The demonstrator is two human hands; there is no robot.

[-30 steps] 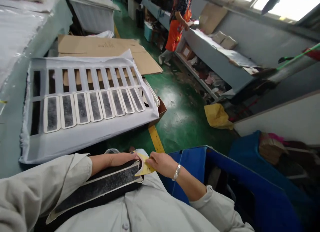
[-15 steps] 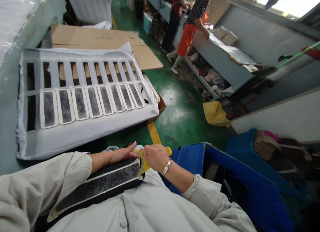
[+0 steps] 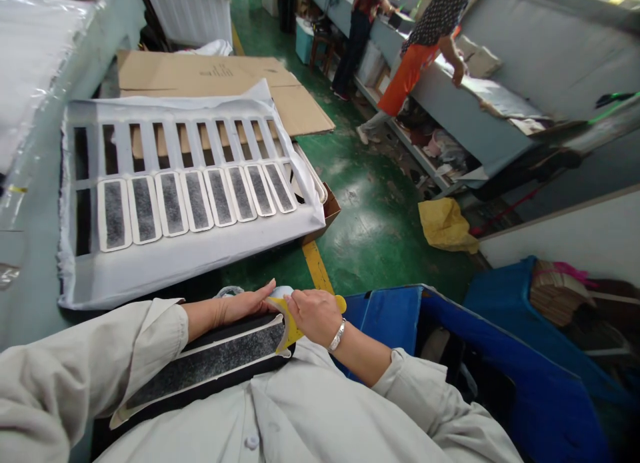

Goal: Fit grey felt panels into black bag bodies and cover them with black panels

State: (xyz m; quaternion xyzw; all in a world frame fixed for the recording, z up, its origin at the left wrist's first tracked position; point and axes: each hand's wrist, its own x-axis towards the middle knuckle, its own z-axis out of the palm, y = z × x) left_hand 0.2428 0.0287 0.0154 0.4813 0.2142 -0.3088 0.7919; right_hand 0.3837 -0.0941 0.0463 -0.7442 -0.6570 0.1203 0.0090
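Across my lap lies a long dark speckled panel (image 3: 210, 363) with a cream border, set over a black backing (image 3: 220, 388). My right hand (image 3: 319, 316) is closed around a yellow scraper-like tool (image 3: 293, 328). This tool's curved edge touches the panel's right end, and its rounded tip sticks out past the fist. At the panel's far side rests my left hand (image 3: 245, 308), thumb stretched out and fingertips close to the tool. Some of its fingers are hidden. Something pale and rounded (image 3: 281, 292) shows just behind both hands.
Ahead, a white-covered frame (image 3: 200, 266) carries several similar panels (image 3: 173, 203) and a row of slots. Flat cardboard (image 3: 200, 73) lies behind it. To my right stands a blue bin (image 3: 383, 316); a yellow bag (image 3: 445, 224) is on the green floor. Two people work at a far bench (image 3: 450, 113).
The whole view has shifted slightly, so the surroundings sit further right. My hands and the yellow tool keep nearly the same place on the panel. The co-worker in orange leans more over the bench.
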